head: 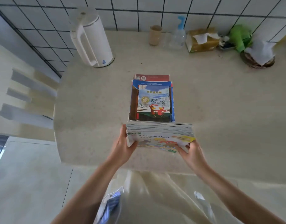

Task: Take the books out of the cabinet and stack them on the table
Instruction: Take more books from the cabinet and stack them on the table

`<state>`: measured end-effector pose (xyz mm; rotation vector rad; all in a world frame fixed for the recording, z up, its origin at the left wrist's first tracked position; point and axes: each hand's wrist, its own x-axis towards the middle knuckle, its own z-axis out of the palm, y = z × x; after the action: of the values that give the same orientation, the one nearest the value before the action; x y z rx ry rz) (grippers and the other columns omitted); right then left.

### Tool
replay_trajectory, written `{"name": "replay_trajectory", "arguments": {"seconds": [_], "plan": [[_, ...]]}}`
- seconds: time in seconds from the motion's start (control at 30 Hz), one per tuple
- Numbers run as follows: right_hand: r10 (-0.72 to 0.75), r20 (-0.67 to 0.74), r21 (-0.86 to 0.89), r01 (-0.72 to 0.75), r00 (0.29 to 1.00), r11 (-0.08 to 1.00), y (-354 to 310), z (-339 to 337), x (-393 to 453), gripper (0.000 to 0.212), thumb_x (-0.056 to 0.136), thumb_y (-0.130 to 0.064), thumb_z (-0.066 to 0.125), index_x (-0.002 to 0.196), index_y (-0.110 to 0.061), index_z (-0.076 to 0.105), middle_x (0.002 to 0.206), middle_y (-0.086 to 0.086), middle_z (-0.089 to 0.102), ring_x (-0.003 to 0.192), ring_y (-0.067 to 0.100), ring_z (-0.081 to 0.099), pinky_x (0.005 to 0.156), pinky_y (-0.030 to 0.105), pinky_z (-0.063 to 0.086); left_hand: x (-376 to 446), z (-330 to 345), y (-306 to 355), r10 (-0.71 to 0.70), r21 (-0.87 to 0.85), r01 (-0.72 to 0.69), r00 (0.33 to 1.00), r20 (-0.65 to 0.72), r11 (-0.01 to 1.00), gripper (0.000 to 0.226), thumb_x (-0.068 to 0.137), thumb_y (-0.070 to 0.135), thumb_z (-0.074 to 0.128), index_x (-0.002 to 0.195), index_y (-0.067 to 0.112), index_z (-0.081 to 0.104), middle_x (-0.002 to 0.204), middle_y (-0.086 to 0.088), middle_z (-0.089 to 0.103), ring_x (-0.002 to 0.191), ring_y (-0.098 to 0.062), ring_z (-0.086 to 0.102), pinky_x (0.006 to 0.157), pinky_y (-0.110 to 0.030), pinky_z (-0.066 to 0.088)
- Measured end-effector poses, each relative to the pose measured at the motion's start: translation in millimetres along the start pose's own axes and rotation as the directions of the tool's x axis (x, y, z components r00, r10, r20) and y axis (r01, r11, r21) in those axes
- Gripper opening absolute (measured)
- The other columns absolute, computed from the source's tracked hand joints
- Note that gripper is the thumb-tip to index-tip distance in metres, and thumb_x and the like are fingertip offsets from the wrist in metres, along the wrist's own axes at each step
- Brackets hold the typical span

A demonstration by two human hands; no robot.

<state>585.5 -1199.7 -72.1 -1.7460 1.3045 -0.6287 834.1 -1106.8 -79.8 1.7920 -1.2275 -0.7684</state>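
Both hands (123,146) grip book bundle (160,136) btwn palms.

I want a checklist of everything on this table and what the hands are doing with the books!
Surface: pale speckled table, rounded front edge.
Job's things: stack of books lying flat mid-table; a thick bundle of thin picture books held just in front of it, "A Seaside Shock" facing the camera.
Clutter: white electric kettle, beige cup, clear pump bottle, tissue box, green cloth-like thing, round dish holding crumpled paper, all along the tiled wall.
Grippers: left hand grips the bundle's left side; right hand grips its right corner.
Cables: nothing seen.
Surroundings: white tiled wall; chair back at left.
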Motion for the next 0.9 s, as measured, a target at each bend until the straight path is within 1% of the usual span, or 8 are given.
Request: {"name": "replay_trajectory", "arguments": {"seconds": [0.07,0.13,0.23,0.33,0.47,0.6,0.7,0.9], "plan": [[-0.029,0.013,-0.050,0.030,0.999,0.998,7.8,-2.1,2.5,0.044,0.070,0.009,0.076,0.110,0.003,0.058,0.097,-0.024,0.058,0.088,-0.015,0.059,0.079,0.002,0.045,-3.3,0.9,-7.3,0.002,0.063,-0.003,1.000,0.002,0.998,0.054,0.082,0.011,0.067,0.132,0.005,0.046,0.112,0.022,0.057,0.099,0.002,0.056,0.081,0.003,0.035],[-0.029,0.031,-0.078,0.031,0.999,0.996,12.5,-5.3,7.7,0.044,0.069,0.008,0.078,0.109,0.007,0.060,0.094,-0.020,0.059,0.085,-0.004,0.062,0.078,0.011,0.049,-6.6,4.2,-11.2,-0.022,0.086,0.023,1.000,-0.002,0.996,0.055,0.084,0.010,0.068,0.134,0.004,0.045,0.112,0.010,0.058,0.098,-0.003,0.057,0.082,-0.004,0.041],[-0.038,0.070,-0.092,0.044,0.997,0.995,16.1,-6.9,9.8,0.046,0.069,0.005,0.079,0.111,0.008,0.060,0.094,-0.013,0.062,0.086,0.017,0.066,0.081,0.022,0.053,-10.3,6.0,-16.1,-0.068,0.087,0.067,0.998,0.010,0.994,0.056,0.089,0.011,0.067,0.138,0.010,0.041,0.116,0.010,0.060,0.102,-0.003,0.059,0.086,-0.015,0.048],[-0.054,0.089,-0.119,0.064,0.995,0.991,18.2,-7.9,12.4,0.046,0.067,0.001,0.081,0.109,0.007,0.063,0.094,-0.011,0.064,0.085,0.021,0.068,0.084,0.034,0.052,-10.4,3.3,-20.6,-0.059,0.093,0.056,0.998,0.026,0.994,0.051,0.090,0.015,0.067,0.135,0.014,0.043,0.119,0.015,0.060,0.106,0.012,0.057,0.088,-0.004,0.043],[-0.088,0.100,-0.179,0.105,0.991,0.978,18.6,-7.5,12.1,0.037,0.066,0.000,0.082,0.099,0.008,0.066,0.090,-0.005,0.063,0.080,0.015,0.068,0.080,-0.001,0.039,-8.7,1.3,-23.2,-0.041,0.078,0.039,0.999,0.023,0.996,0.051,0.089,0.032,0.063,0.134,0.016,0.045,0.119,0.036,0.056,0.110,0.017,0.055,0.089,-0.005,0.045],[-0.081,0.127,-0.150,0.100,0.989,0.984,17.7,-10.2,10.2,0.037,0.071,0.003,0.078,0.105,0.007,0.065,0.098,-0.007,0.063,0.091,-0.007,0.058,0.081,-0.007,0.033,-3.6,-5.5,-20.7,-0.091,0.009,0.091,0.995,0.035,0.996,0.050,0.084,0.021,0.073,0.128,0.036,0.054,0.113,0.043,0.059,0.106,0.013,0.060,0.090,-0.014,0.051],[-0.027,0.174,-0.134,0.050,0.984,0.990,11.9,-15.9,15.2,0.038,0.078,-0.005,0.074,0.114,-0.003,0.062,0.099,-0.018,0.061,0.095,-0.019,0.051,0.078,-0.007,0.034,6.2,-11.8,-16.1,-0.139,-0.055,0.143,0.988,0.073,0.988,0.072,0.077,0.001,0.078,0.114,0.058,0.057,0.108,0.034,0.067,0.102,0.006,0.066,0.087,-0.016,0.053],[0.061,0.219,0.036,-0.071,0.974,0.997,-21.4,-26.2,49.2,0.046,0.084,-0.004,0.067,0.120,-0.025,0.048,0.105,-0.013,0.066,0.097,-0.001,0.064,0.083,0.017,0.051,49.0,-27.7,-2.7,-0.194,-0.133,0.211,0.973,0.127,0.968,0.053,0.071,-0.004,0.080,0.107,0.032,0.063,0.096,0.001,0.075,0.089,-0.018,0.072,0.076,-0.030,0.059]]}}
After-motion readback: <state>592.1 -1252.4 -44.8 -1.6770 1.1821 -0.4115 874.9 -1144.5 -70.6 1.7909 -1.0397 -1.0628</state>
